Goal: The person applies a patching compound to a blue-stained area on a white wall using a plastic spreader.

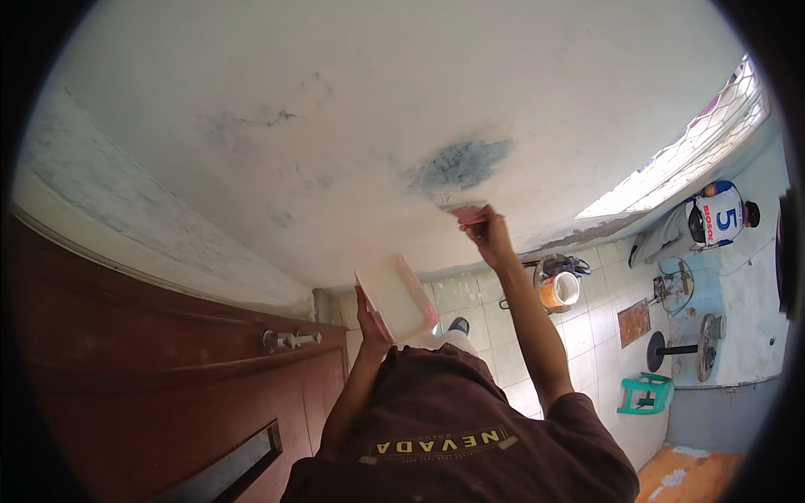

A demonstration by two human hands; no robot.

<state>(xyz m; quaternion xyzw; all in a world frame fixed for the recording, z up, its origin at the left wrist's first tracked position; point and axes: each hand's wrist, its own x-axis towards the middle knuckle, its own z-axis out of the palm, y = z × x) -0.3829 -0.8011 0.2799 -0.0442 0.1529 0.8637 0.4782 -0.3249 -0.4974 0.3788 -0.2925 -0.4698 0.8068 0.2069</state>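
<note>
My right hand (492,237) is closed round a reddish scraper (468,215), held against the pale wall (335,197). Just above the blade lies a rough grey-blue patch (465,165) on that wall. Lower down and to the left, my left hand (368,320) grips the side of a rectangular, pink-edged plastic tray (430,320). A whitish layer covers the tray's inside; whether it is paste or just the bottom, I cannot tell. The scraper's handle is mostly hidden by my fingers.
A brown door (210,360) with a metal handle (289,339) stands close on my left. Right of me on the tiled floor (591,335) are an orange-and-white bucket (559,290) and a green stool (646,392). Another person (719,216) is beyond, near a bright window (688,155).
</note>
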